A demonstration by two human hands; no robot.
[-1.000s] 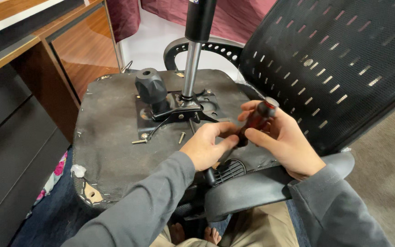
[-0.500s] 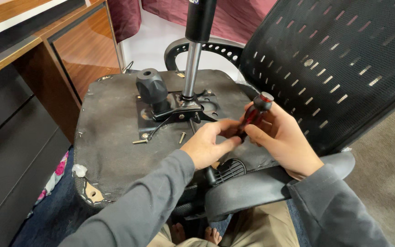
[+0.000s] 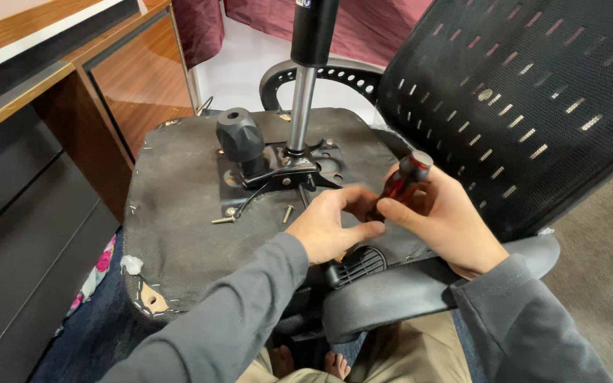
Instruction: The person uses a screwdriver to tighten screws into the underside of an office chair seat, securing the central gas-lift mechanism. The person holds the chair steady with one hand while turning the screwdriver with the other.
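your right hand grips a screwdriver with a glossy red-and-black plastic handle. the seat underside is matt, rough grey cloth, frayed at the edge. the post is shiny metal, the backrest black mesh, the cabinet polished wood.

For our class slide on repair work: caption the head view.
Both hands hold a red screwdriver over an upturned chair seat; loose screws lie nearby.

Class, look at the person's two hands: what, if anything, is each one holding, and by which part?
The right hand grips a screwdriver by its red and black handle. The left hand pinches it lower down, near the shaft, which is hidden.
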